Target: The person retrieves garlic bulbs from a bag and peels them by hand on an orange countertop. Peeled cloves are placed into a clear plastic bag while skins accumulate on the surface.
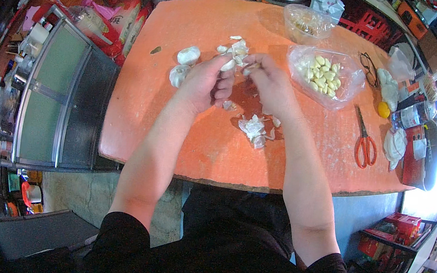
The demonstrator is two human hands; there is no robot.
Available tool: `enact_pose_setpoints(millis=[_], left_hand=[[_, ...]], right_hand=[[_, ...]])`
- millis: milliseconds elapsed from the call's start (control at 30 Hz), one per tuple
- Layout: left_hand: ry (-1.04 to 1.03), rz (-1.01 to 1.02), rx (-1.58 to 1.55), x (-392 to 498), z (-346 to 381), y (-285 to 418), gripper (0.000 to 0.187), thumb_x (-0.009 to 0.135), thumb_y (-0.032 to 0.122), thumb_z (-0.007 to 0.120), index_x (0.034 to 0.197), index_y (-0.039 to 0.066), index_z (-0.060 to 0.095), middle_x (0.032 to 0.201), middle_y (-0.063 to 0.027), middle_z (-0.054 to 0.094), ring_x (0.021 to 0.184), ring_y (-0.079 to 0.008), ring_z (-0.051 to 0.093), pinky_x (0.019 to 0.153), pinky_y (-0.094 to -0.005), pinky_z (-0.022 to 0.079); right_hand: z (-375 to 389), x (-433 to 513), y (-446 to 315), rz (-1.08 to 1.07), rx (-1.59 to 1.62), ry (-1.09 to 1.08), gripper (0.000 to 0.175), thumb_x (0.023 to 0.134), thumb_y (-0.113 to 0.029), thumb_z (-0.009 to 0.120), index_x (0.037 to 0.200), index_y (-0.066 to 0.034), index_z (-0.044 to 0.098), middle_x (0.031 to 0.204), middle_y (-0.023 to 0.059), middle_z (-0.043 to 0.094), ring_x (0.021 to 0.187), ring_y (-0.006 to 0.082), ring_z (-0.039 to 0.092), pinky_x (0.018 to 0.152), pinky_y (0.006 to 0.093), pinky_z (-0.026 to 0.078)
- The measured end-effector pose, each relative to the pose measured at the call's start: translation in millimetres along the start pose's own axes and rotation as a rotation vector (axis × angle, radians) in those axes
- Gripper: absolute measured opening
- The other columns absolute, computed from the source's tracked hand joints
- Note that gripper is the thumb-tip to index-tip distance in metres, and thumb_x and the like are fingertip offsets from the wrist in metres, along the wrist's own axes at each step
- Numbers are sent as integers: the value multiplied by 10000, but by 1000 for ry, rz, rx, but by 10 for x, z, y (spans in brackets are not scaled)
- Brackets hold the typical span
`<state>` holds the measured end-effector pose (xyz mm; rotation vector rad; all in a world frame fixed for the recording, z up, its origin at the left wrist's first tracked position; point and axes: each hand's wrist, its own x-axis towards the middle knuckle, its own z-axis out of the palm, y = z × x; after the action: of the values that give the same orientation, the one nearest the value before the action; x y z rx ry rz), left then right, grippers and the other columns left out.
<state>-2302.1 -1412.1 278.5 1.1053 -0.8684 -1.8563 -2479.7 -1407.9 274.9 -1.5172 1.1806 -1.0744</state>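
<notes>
Over an orange table [201, 146], my left hand [210, 81] grips a garlic clove [228, 65] between thumb and fingers. Close by on its right, my right hand [267, 79] pinches a small, blurred piece, perhaps garlic or its skin. Two whole garlic bulbs [188, 55] lie just left of my left hand. Behind both hands is a clump of papery garlic skin [239, 50] with loose cloves beside it. More garlic skins [253, 128] lie nearer me. Peeled garlic cloves [324, 76] are heaped in a clear plastic bag [302, 59] to the right.
Behind the bag stands a clear plastic bowl [295, 30] with unclear contents. Red-handled scissors [365, 151] lie on the right, with eyeglasses [369, 68], a white glove [388, 87] and a plastic bottle [413, 115] farther along that side. A glass-doored cabinet [52, 89] adjoins the table's left side.
</notes>
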Motion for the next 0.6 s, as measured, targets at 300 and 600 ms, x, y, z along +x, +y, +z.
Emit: enact_pose_setpoints(millis=[300,600], left_hand=[[-18,28,200,-67,82,6,395,997,455,485,820,105,522,655,-7,479,474,-134,453,434,-299,395],[113,527,481,-28,184,-242,535,1018,507,393,868,18,549,713,-16,522,653,-113,525,589,-291,418]], right_hand=[[84,-58,-35,-243,-503,30,376,1011,-343,486,987,9,618,822,255,642,783,408,642,658,478,498],[188,-117,-40,-262,-304,221,390,988,-291,490,845,40,638,720,246,638,675,410,639,632,473,513]])
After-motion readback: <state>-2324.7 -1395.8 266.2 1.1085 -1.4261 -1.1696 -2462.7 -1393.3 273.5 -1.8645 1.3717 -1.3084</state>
